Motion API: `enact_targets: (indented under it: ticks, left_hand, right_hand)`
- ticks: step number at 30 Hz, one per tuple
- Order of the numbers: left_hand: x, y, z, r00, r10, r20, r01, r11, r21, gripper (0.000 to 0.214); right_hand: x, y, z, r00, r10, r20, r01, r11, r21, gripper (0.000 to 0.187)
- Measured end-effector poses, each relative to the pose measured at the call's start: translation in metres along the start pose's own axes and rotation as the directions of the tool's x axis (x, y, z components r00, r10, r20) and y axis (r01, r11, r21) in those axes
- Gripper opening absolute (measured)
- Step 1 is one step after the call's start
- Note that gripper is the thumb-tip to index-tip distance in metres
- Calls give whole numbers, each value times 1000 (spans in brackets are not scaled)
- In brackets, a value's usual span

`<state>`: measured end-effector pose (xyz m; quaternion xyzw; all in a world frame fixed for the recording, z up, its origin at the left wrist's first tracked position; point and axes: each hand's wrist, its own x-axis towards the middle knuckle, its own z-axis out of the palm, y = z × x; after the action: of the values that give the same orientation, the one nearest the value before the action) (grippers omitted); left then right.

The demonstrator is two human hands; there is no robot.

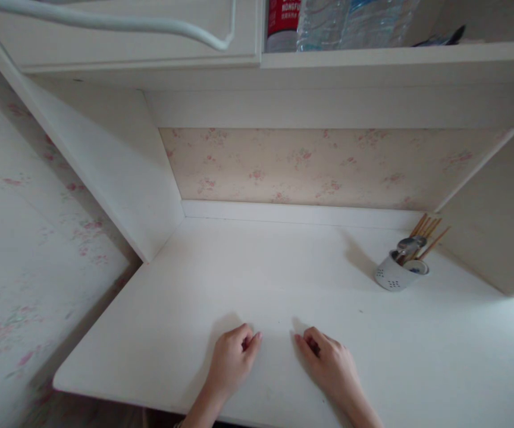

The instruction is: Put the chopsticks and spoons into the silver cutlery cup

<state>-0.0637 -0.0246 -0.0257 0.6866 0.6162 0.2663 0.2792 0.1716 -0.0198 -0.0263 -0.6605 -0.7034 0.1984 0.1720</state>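
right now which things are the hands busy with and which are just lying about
In hand: left hand, right hand, both curled, resting on the white desk top.
Lying about: utensil holder with chopsticks and a spoon; water bottles and a red-labelled container on the shelf above; white cable.

White table (203,273), smooth and level; left grip (232,359) and right grip (328,364) rest on it, loosely curled, near its front edge.

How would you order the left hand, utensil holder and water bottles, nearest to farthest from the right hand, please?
From the right hand:
1. left hand, close beside it.
2. utensil holder, farther back on the right.
3. water bottles, up on the shelf.
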Motion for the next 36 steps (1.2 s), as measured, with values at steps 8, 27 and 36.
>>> enact_targets:
  ticks: [8, 27, 36]
  left_hand:
    - [0, 1, -1, 1000, 5, -11, -5, 1000, -4, 43]
    - [-2, 0, 0, 1000, 24, -15, -24, 1000, 3, 43]
    - [0, 2, 0, 1000, 4, -19, -4, 1000, -24, 41]
  right_hand:
    - [-1, 0, 0, 1000, 6, 20, -6, 1000, 17, 39]
    - [-2, 1, 2, 1000, -17, -10, 17, 999, 29, 40]
    - [12, 34, -22, 992, 102, -71, -57, 878, 476, 41]
